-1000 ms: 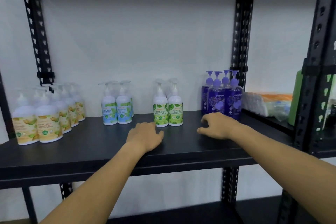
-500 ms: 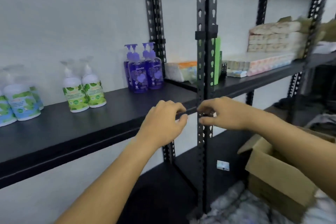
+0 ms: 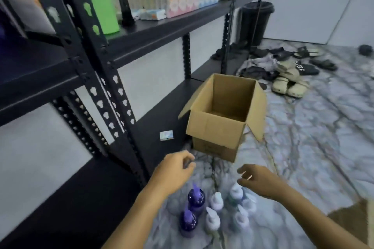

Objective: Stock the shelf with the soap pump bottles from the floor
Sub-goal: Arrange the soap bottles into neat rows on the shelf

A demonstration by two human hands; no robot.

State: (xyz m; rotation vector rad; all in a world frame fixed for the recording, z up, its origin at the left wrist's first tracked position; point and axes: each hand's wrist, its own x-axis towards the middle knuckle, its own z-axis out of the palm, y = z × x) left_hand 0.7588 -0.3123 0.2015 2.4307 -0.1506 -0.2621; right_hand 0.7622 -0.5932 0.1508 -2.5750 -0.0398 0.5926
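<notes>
Since the earlier frames the view has been swung away from the stocked shelf and tipped down to the floor, and both hands have been lowered from the shelf edge to hang above a cluster of soap pump bottles (image 3: 214, 211). The left hand (image 3: 175, 170) is seen with fingers loosely curled and nothing held; the right hand (image 3: 255, 178) is seen with fingers relaxed and slightly spread, also holding nothing. The bottles are stood upright on the patterned floor covering (image 3: 315, 147), pump heads pointing up toward the camera, so their long axes run roughly vertical. Two purple bottles (image 3: 196, 198) are placed on the left of the group, just below and toward the wrist side of the left hand; the pale bottles (image 3: 235, 193) are gathered on the right, below the right hand. Each hand is thus judged nearer to its own side of the cluster, and a downward reach onto the pump necks appears to be called for. An open cardboard box (image 3: 214, 127) is set beyond the hands, beside the black shelf frame (image 3: 113, 95), apart from the bottles
</notes>
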